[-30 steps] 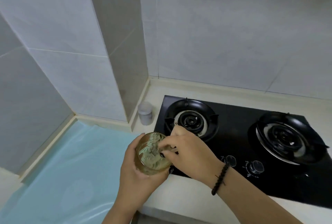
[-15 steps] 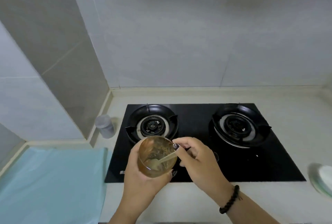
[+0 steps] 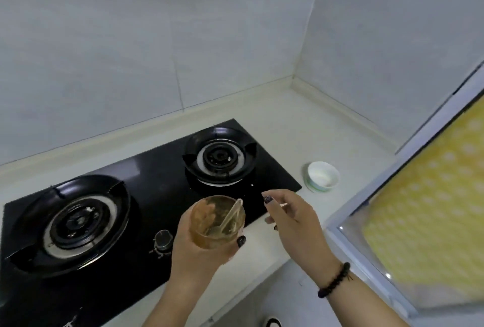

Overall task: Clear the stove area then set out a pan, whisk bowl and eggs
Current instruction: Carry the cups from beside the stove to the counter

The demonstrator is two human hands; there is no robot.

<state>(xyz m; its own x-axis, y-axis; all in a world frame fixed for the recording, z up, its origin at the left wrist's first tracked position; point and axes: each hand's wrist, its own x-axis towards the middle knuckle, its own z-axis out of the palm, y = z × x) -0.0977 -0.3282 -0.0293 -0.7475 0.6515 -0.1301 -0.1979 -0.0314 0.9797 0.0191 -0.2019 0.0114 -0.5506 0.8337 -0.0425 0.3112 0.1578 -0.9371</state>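
Cup stays clamped in left grip; right grip, now withdrawn, hangs relaxed

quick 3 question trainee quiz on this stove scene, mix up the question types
1. True or false: the left hand grips the glass cup.
2. The plastic spoon is: A) on the counter B) leaning inside the cup C) in the white bowl.
3. Fill in: the white bowl sits on the counter to the ____ of the stove.

Key
1. True.
2. B; the right hand pinches something thin beside the cup, too blurred to name.
3. right
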